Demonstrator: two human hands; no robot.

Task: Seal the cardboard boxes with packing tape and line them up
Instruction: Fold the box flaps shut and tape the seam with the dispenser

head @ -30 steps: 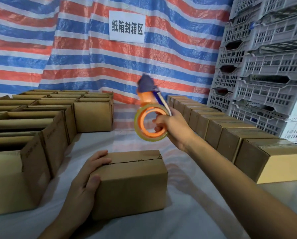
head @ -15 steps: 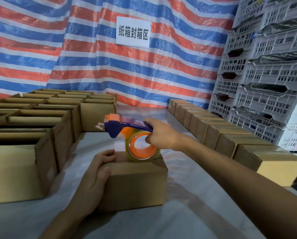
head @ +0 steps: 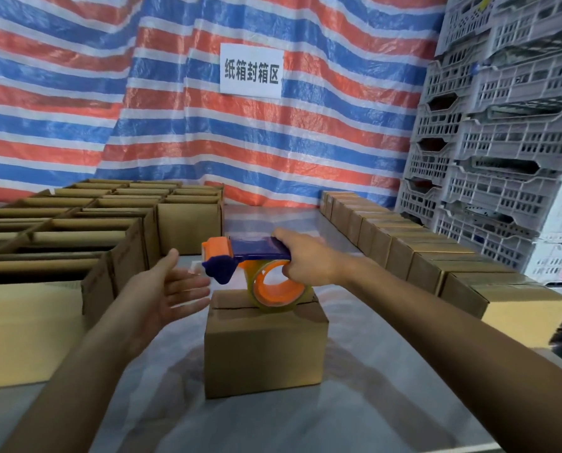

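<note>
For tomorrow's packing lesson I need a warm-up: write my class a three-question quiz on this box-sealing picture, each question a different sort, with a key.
1. True or false: the left hand holds the tape dispenser.
2. The tape roll sits: A on the crates; B on the middle box; C inside an open box.
3. On which side of the person does the row of closed boxes stand?

Key: 1 false, the right hand holds it; 2 B; 3 the right.
</note>
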